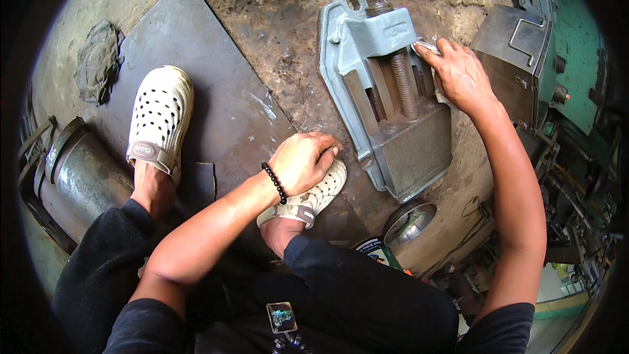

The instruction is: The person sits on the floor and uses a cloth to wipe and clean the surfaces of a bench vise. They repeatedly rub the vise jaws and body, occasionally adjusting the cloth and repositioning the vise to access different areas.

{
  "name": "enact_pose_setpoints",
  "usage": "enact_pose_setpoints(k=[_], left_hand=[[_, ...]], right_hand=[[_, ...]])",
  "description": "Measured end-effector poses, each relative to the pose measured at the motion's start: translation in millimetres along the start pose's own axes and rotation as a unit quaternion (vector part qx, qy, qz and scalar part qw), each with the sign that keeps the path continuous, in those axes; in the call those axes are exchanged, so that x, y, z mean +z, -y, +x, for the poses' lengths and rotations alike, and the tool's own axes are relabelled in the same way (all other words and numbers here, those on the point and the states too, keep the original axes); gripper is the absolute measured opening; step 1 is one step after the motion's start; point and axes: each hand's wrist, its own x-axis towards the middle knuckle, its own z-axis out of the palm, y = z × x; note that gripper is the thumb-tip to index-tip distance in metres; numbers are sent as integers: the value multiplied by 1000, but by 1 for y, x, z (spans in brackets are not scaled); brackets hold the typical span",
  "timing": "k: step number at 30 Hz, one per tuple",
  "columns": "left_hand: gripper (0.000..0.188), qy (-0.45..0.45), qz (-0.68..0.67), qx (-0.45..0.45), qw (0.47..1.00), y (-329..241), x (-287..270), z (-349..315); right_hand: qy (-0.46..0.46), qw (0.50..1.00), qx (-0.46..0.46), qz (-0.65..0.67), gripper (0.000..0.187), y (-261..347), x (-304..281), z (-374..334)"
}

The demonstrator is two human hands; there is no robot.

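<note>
A heavy machine vise (414,154), painted light blue-grey with bare dark metal faces, lies on the stained floor ahead of me. Its threaded screw (404,85) runs along the middle to a raised end block. At the vise's right edge, my right hand (464,75) has its fingers closed on a folded pale sheet (429,46); I cannot tell whether it is paper or cloth. My left hand (301,162), with a black bead bracelet, hovers at or rests on my right shoe (331,185). Its fingers are loosely curled and nothing shows in them.
A flat metal sheet (196,52) lies beneath my left shoe (160,105). A crumpled dark rag (98,59) is at far left, above a metal cylinder (92,170). Near my right knee are a round dish (419,213) and a can (375,246). A metal box (504,42) stands at right.
</note>
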Motion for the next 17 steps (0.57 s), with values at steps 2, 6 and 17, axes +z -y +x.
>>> enact_pose_setpoints(k=[2, 6, 17], left_hand=[[20, -4, 2, -4, 1000, 2, -4, 3], [21, -4, 3, -14, 1000, 4, -7, 5], [20, -7, -7, -16, 1000, 2, -8, 2]], right_hand=[[20, 1000, -10, -3, 53, -2, 0, 5], [20, 999, -22, -13, 54, -3, 2, 8], [163, 985, 46, -43, 54, 21, -20, 24]])
